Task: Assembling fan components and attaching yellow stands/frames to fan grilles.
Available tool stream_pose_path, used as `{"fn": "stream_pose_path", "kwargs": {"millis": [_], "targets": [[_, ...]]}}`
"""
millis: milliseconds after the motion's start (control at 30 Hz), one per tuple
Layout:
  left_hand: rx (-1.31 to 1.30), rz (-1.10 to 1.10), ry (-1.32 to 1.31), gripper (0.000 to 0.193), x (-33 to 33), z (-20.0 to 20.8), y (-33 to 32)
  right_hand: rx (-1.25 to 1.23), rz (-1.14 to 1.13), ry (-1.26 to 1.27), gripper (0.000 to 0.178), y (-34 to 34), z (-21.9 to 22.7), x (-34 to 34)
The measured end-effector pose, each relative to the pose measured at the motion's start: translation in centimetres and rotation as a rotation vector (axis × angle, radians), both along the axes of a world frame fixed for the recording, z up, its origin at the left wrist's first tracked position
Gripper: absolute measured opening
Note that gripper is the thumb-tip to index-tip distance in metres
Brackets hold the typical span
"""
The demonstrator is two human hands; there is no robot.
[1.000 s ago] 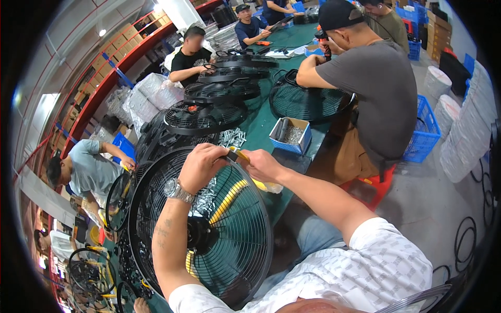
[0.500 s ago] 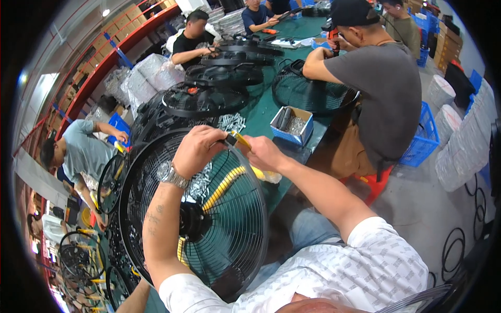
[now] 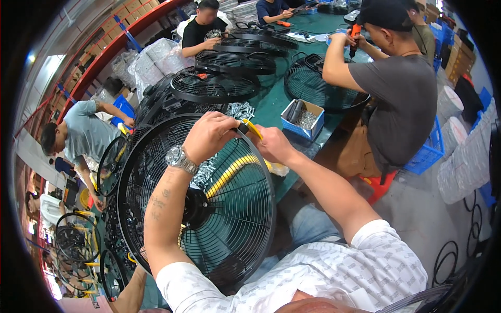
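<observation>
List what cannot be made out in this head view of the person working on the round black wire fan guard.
- Small black and yellow part at the rim of the round black wire fan guard: mostly covered by the left hand and right hand.
- Contents of the small blue open box: too small to identify.
- Guard's lower edge: hidden by the person's white patterned sleeve.

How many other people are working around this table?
4, maybe more hidden: one in grey at right, two in black at the far end, one bending at left.
</observation>
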State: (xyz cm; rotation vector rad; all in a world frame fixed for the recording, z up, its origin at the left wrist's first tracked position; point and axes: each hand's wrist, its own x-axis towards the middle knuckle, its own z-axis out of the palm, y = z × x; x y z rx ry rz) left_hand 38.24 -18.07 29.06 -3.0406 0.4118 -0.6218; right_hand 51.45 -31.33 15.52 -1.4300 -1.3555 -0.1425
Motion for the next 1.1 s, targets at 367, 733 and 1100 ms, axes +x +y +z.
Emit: {"fn": "stream_pose_path", "kwargs": {"millis": [367,733,1100], "targets": [[-0.033,0.17,0.116,0.053,0.7,0.6,-1.3,0.127,-0.034,0.038,0.016,0.4,-0.2,-0.5],[0.223,0.493,0.002,0.044,-15.4,10.6,-3.0,0.048,0.085,0.271,0.023,0.1,-2.1,-0.2],[-0.768,1.17,-0.631,0.03,-43.7,-3.1,-5.3,0.056,0.3,0.64,0.023,1.4,-6.6,1.2]]}}
